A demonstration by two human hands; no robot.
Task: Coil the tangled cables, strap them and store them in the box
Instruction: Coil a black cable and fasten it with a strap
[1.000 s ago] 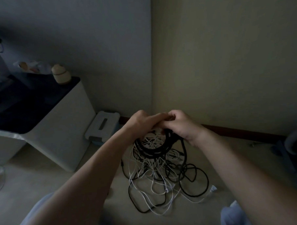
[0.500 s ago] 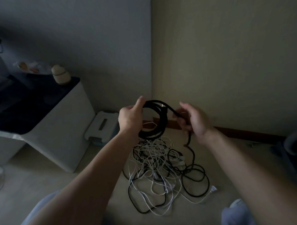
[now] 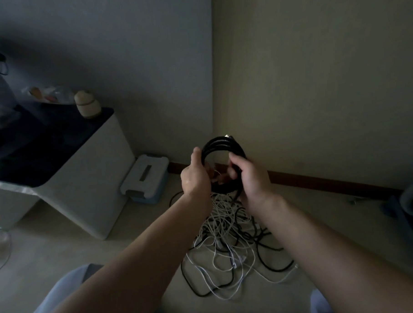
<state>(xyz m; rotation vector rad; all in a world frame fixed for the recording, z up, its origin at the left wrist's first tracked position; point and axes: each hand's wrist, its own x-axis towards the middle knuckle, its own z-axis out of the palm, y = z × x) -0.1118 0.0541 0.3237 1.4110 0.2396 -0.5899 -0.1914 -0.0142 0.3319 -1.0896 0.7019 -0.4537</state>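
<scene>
Standing well to the left of the tangled heap of thin black and white cables (image 3: 230,245) is a white, smooth-sided cabinet with rounded corners and a flat dark top (image 3: 88,185). The heap itself lies loose on the pale matte floor (image 3: 63,252), its strands looped and crossed over one another. Beyond it to the left, beside the cabinet, sits a rectangular plastic box with a pale lid and blue base (image 3: 146,174), lid closed.

Directly above the heap's far edge, both hands hold a round coil of thick black cable (image 3: 218,144) upright and clear of the floor. The left hand (image 3: 195,175) grips the coil's left side, thumb raised along the strands. The right hand (image 3: 252,180) has its fingers curled round the coil's right side. A cable runs down from the coil into the heap.

A small rounded cream jar (image 3: 88,107) rests on the cabinet's top, far left of the heap.
</scene>
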